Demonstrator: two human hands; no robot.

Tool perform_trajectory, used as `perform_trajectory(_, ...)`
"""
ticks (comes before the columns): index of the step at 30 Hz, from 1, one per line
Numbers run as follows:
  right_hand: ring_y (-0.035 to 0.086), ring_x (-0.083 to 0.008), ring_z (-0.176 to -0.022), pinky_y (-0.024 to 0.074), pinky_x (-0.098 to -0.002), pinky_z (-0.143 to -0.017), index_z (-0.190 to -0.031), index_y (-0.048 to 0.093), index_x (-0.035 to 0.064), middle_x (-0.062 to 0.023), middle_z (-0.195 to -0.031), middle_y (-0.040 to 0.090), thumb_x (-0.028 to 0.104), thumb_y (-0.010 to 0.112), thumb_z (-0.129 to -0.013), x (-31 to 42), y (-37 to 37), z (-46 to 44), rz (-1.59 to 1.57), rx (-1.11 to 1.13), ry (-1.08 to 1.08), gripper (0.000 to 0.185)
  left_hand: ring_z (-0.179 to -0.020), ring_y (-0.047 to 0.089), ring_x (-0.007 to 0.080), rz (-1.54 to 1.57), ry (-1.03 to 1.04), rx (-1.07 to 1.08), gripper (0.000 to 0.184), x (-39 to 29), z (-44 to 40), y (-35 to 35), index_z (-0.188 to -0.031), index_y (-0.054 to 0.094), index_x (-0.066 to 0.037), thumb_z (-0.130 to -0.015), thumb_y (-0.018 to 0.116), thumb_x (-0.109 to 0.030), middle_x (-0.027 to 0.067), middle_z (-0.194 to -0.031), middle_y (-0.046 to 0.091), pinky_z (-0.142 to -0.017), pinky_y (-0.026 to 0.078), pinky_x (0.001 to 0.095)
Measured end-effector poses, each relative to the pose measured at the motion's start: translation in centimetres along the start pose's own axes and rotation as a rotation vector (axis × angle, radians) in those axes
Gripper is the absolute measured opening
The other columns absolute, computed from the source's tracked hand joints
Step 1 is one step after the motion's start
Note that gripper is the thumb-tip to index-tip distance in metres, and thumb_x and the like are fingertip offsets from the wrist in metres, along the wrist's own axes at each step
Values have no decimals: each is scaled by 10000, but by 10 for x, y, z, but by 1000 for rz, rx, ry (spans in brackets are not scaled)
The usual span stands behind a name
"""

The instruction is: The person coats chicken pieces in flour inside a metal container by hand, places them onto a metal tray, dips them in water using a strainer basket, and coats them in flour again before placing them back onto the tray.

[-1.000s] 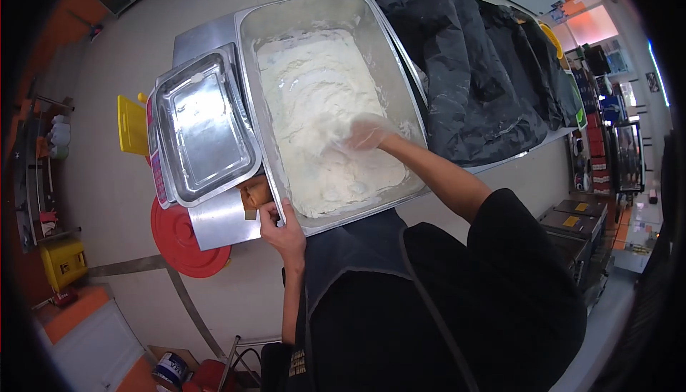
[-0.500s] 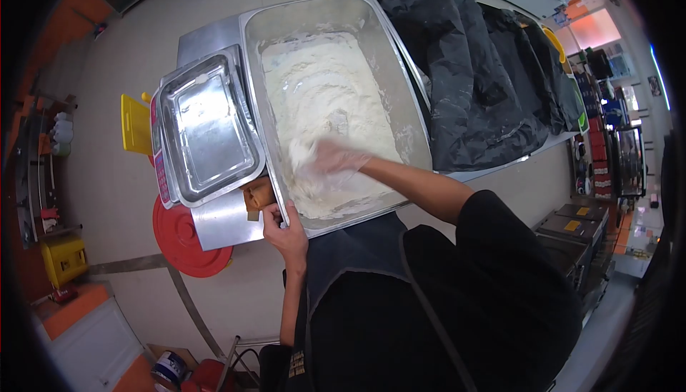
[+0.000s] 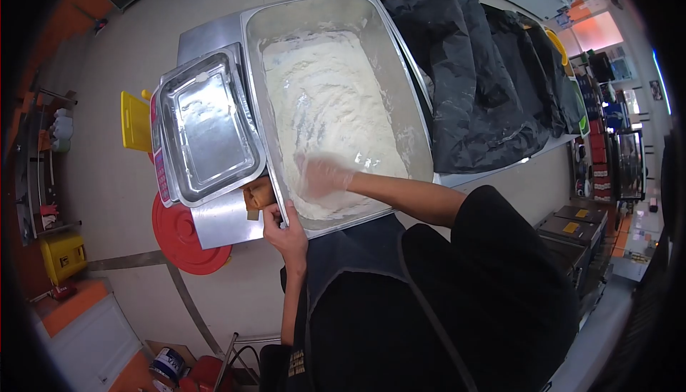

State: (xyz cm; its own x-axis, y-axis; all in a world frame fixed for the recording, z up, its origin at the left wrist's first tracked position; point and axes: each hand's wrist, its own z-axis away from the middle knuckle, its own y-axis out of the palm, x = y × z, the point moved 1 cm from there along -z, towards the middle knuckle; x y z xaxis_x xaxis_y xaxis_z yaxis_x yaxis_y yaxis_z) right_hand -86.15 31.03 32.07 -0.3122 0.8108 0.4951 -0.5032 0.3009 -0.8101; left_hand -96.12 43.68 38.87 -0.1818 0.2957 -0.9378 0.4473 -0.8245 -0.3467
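Observation:
A deep metal tub (image 3: pixel 314 15) stands in front of me, its bottom covered with pale, flour-like powder (image 3: pixel 332 85). My left hand (image 3: pixel 287 235) grips the tub's near left corner, thumb over the rim and fingers curled below it. Inside the tub, my right hand (image 3: pixel 325 177) is down at the powder in the near half. It seems to wear a thin clear glove, and its fingers are smeared by motion, so their pose and anything in them cannot be made out.
Left of the tub is a shiny, shallow metal tray (image 3: pixel 207 127), with a brown object (image 3: pixel 260 195) near its corner. Black plastic sheeting (image 3: pixel 464 85) covers things on the right. A red round lid (image 3: pixel 187 238) sits low at left, and a yellow panel (image 3: pixel 136 122) stands beyond the tray.
My right hand has shifted slightly left and toward me through the powder, whose surface ridges have changed. My left hand stays on the rim.

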Motion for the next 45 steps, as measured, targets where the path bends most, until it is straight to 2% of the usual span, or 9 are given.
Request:
perform_trajectory(7, 630, -375, -702, 485, -443, -613, -881, 601, -23, -241, -758, 628, 391, 634, -713, -23, -40, -11, 210, 343, -113, 448, -565, 500, 143, -14, -13, 2, 188, -2, 0, -2, -778, 523, 36, -833, 620, -115, 80, -628, 540, -557, 417, 294)
perform_trajectory(10, 620, -358, -664, 480, -437, -594, -938, 582, -25, -217, -715, 621, 409, 644, -710, -31, -47, -49, 0, 129, -128, 494, -559, 502, 150, -12, -23, 8, 182, -3, 0, -1, -778, 530, 35, -829, 621, -114, 85, -622, 542, -554, 420, 300)
perform_trajectory(13, 600, -339, -605, 468, -428, -557, -1019, 554, -27, -195, -649, 599, 394, 665, -697, -37, 19, -60, 121, 154, -494, 541, -557, 507, 155, -9, -9, 23, 179, 0, 0, -2, -777, 534, 33, -828, 621, -115, 88, -623, 548, -552, 421, 307)
perform_trajectory(22, 617, -279, -629, 470, -386, -586, -1215, 506, -46, -197, -678, 616, 398, 677, -734, -53, -21, 15, -17, 762, -147, 677, -549, 452, 78, -30, 62, -4, 180, 5, 0, -1, -795, 540, 26, -845, 619, -128, 27, -618, 530, -511, 370, 252)
perform_trajectory(29, 612, -328, -972, 461, -410, -843, -1030, 627, -45, -239, -993, 632, 685, 504, -749, -71, -111, 31, 137, 220, 489, 791, -556, 498, 138, 6, 12, -15, 185, -1, 0, 0, -786, 537, 33, -835, 622, -124, 76, -635, 559, -543, 415, 296)
perform_trajectory(32, 604, -342, -985, 461, -409, -850, -997, 636, -47, -236, -1011, 627, 742, 438, -740, -88, -91, 50, 241, 307, 532, 853, -558, 479, 104, 7, 9, -16, 187, 0, 1, 0, -796, 539, 33, -844, 618, -130, 52, -633, 548, -530, 396, 270)
perform_trajectory(39, 615, -332, -644, 478, -425, -613, -719, 650, -56, -250, -723, 624, 404, 554, -724, -95, 33, 54, 24, 463, 33, 470, -547, 496, 127, -5, -10, -44, 187, -2, 3, 1, -767, 527, 40, -834, 615, -111, 83, -609, 547, -534, 408, 287)
perform_trajectory(41, 567, -304, -550, 436, -430, -542, -643, 594, -38, -222, -624, 578, 312, 560, -736, -31, -13, 45, -40, 400, 23, 364, -544, 491, 126, -13, -7, -41, 188, -5, 2, 0, -764, 526, 41, -835, 614, -110, 82, -606, 543, -534, 407, 287)
perform_trajectory(45, 642, -306, -707, 489, -413, -646, -772, 611, -73, -258, -739, 616, 365, 557, -785, -47, -22, 7, -151, 180, -191, 441, -535, 479, 130, -28, -21, -28, 188, -6, 0, 1, -761, 525, 42, -835, 610, -108, 79, -605, 538, -532, 406, 292)
